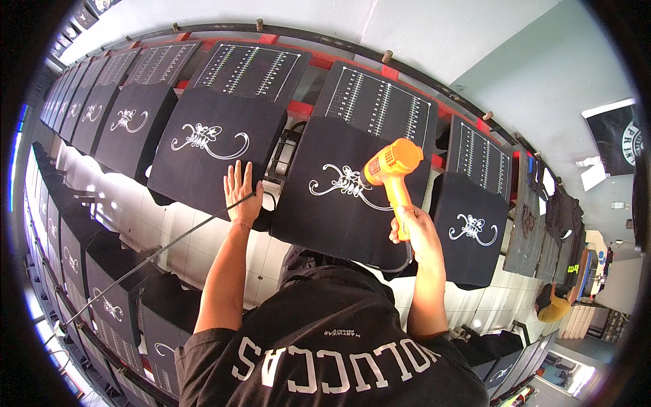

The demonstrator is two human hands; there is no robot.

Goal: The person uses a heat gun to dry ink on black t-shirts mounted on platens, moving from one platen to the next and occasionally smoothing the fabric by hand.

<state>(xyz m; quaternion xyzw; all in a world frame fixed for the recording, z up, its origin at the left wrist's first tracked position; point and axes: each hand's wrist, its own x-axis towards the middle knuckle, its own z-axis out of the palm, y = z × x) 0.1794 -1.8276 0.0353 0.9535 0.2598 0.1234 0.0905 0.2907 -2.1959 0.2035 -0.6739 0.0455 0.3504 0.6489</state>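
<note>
Pale grey wall (420, 27); black cloth panel with white curled print (322, 217), beneath orange plastic heat gun (395, 166); right hand (420, 236), fingers clamped round gun's handle (401, 197). Left hand (243, 198), fingers slightly apart, over adjoining printed black cloth (186, 173).

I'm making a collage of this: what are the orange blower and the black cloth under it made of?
The orange blower looks like smooth, slightly shiny plastic, with rounded moulded edges. The black cloth seems matte, perhaps cotton: it barely shines; the weave's too small to see.
</note>
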